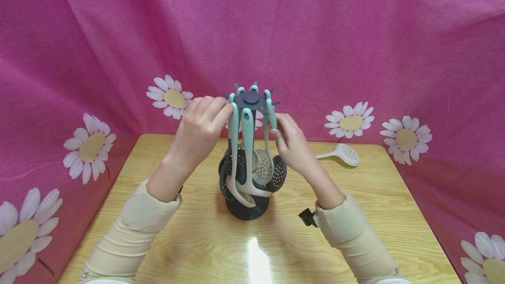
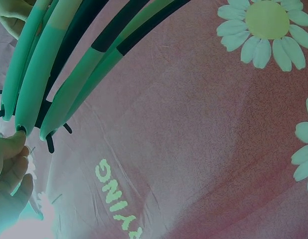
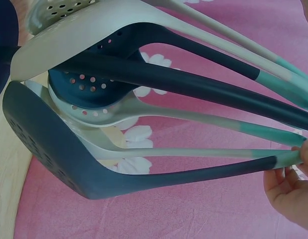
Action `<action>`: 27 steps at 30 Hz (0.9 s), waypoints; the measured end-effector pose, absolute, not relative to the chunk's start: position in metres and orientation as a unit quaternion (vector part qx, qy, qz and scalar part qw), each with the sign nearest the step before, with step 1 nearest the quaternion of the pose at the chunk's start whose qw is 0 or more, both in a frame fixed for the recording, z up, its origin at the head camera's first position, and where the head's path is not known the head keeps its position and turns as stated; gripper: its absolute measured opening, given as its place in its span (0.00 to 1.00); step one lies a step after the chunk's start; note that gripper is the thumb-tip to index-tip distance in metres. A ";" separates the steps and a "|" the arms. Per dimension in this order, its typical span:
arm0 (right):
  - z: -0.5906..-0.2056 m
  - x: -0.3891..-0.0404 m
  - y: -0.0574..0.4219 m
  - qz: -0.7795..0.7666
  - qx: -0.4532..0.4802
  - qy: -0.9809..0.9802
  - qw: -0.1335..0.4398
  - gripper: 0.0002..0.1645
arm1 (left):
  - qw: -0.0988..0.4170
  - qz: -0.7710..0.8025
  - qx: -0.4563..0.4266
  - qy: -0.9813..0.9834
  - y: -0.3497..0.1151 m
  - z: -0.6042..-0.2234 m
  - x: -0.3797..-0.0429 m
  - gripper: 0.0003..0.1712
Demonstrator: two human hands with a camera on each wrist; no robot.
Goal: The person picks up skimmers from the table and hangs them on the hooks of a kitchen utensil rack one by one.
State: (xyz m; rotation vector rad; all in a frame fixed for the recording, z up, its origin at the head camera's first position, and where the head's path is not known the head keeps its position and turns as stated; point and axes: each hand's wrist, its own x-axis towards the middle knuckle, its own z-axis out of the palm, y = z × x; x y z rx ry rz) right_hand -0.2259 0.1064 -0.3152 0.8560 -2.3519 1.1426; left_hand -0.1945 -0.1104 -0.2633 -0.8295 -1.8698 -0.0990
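In the head view a dark rotating utensil stand [image 1: 251,98] holds several utensils with mint handles, hung from its top hooks. My left hand [image 1: 203,124] pinches the top end of a cream ladle [image 1: 240,196] at the stand's left side; its thumb lies by the handle's hole in the left wrist view. On the right side, my right hand [image 1: 291,143] grips the mint handle end of a dark skimmer with holes [image 3: 49,144], which hangs head down. A cream turner [image 1: 252,189] hangs at the front, with a cream skimmer [image 1: 263,165] behind.
Another cream skimmer [image 1: 348,155] lies on the wooden table [image 1: 205,244] at the back right, its handle partly hidden by the right hand. Pink cloth [image 1: 300,34] with daisies rises behind and at both sides. The stand's round dark base [image 1: 247,211] rests mid-table.
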 end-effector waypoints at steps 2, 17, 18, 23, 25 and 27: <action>-0.315 -0.226 0.107 0.407 0.307 -0.838 0.194 0.14 | 0.520 -0.043 -0.346 -0.780 -0.110 -0.264 -0.195 0.05; -0.319 -0.227 0.110 0.473 0.306 -0.809 0.169 0.14 | 0.522 -0.047 -0.346 -0.778 -0.111 -0.265 -0.195 0.05; -0.318 -0.227 0.111 0.478 0.305 -0.807 0.167 0.14 | 0.523 -0.047 -0.345 -0.778 -0.111 -0.264 -0.195 0.06; -0.318 -0.227 0.113 0.483 0.304 -0.806 0.158 0.15 | 0.526 -0.047 -0.345 -0.775 -0.110 -0.264 -0.196 0.06; -0.318 -0.228 0.114 0.483 0.306 -0.806 0.155 0.16 | 0.528 -0.049 -0.346 -0.774 -0.110 -0.264 -0.196 0.06; -0.318 -0.229 0.116 0.485 0.309 -0.803 0.154 0.16 | 0.530 -0.050 -0.346 -0.773 -0.110 -0.264 -0.196 0.05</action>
